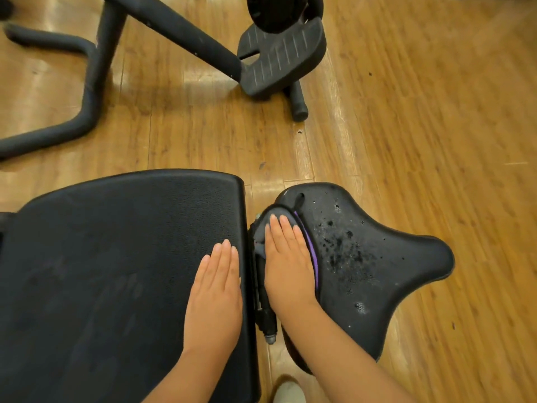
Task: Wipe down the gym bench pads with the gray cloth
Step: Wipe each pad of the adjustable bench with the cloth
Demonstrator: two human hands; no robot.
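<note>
right hand flat, pressing gray cloth onto seat pad's 9 o'clock edge | left hand flat, empty, bracing back pad

We see our right hand covering most of the gray cloth; the big back pad runs off the frame's left and bottom edges.
</note>
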